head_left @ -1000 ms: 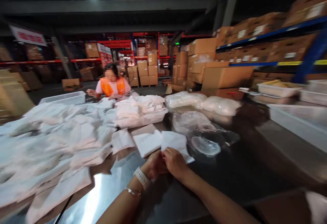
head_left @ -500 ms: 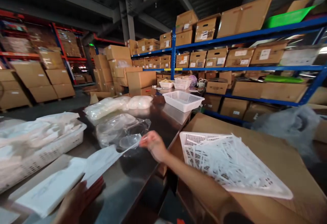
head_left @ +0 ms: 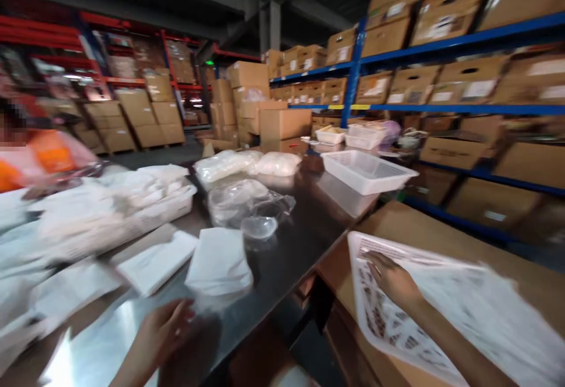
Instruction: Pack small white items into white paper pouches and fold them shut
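Note:
My left hand (head_left: 164,331) hovers low over the metal table (head_left: 269,290), fingers loosely bent and apart, with nothing in them. Just beyond it lies a flat white pouch (head_left: 219,263), beside a folded white stack (head_left: 156,257). My right hand (head_left: 394,281) reaches over the near left part of a white perforated basket (head_left: 359,304) on the right. Thin white strips (head_left: 477,304) fill that basket. The right fingertips are smeared by motion, so whether they grip a strip is unclear. A clear plastic bag (head_left: 238,201) with a transparent round piece (head_left: 259,228) rests behind the pouch.
At left, another white basket (head_left: 154,216) overflows with white pouches. Wrapped white packs (head_left: 229,166) and a shallow white tray basket (head_left: 366,181) stand farther back. A person in orange and pink (head_left: 53,151) is at far left. Blue shelving (head_left: 353,75) holds cardboard boxes.
The white pouch has been let go and now lies flat on the table. My right hand has moved right to the strip basket. My left hand has come off the pouch; the view has turned left.

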`<state>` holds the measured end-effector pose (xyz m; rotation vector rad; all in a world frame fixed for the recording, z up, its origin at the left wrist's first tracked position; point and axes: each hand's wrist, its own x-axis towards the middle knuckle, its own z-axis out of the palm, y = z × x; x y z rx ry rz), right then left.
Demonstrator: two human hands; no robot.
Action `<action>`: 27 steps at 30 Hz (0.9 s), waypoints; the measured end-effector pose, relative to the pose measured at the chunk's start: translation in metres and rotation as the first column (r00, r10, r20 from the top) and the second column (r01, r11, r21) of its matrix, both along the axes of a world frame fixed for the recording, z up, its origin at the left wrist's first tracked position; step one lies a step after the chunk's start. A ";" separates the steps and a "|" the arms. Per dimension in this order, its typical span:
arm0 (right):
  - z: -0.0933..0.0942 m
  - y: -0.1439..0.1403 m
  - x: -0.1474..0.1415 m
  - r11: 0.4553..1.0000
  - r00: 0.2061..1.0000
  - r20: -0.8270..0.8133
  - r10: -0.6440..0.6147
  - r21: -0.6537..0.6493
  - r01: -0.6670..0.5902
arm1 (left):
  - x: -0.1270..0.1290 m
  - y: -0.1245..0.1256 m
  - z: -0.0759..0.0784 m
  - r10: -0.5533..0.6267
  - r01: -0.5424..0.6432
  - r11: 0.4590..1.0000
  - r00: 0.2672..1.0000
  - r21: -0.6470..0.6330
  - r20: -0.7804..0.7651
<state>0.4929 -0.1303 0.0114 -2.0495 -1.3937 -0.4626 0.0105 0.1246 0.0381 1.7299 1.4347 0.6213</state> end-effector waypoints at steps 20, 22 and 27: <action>0.040 0.237 -0.158 0.345 0.217 0.370 0.903 -0.328 -0.879 | 0.023 0.053 0.030 -0.556 0.872 0.148 0.464 0.467 -0.690; 0.033 0.218 -0.153 0.340 0.252 0.288 0.924 -0.315 -0.886 | 0.018 0.029 0.026 -0.582 0.841 0.236 0.523 0.487 -0.622; 0.005 0.174 -0.160 0.457 0.451 -0.132 0.883 0.020 -0.889 | 0.018 -0.034 0.048 -0.589 0.614 0.493 0.757 0.617 -0.282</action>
